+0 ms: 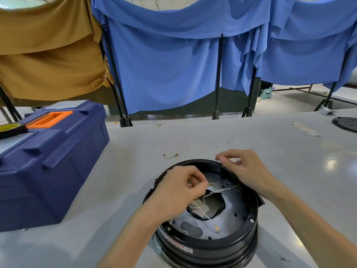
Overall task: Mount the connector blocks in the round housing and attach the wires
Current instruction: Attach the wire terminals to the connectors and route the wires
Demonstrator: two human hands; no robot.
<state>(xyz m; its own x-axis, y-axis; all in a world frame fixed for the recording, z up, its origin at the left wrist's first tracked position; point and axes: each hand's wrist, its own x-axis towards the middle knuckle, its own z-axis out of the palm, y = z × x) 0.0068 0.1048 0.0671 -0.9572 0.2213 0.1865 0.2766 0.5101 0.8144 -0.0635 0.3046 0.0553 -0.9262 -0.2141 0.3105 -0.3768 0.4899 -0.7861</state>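
Tan cloth [44,55] and blue cloth [170,70] hang on black stands behind a pale grey table [212,136], where a navy toolbox [50,167] with an orange handle carries a yellow tape roll [11,129]. Near the front edge stands the round black housing [208,246], its red-and-white label [179,247] too blurred to read. Over it the left hand [181,187] pinches a white wire [204,214], while the right hand [243,169], at the far rim, curls round a small pale piece [235,160].
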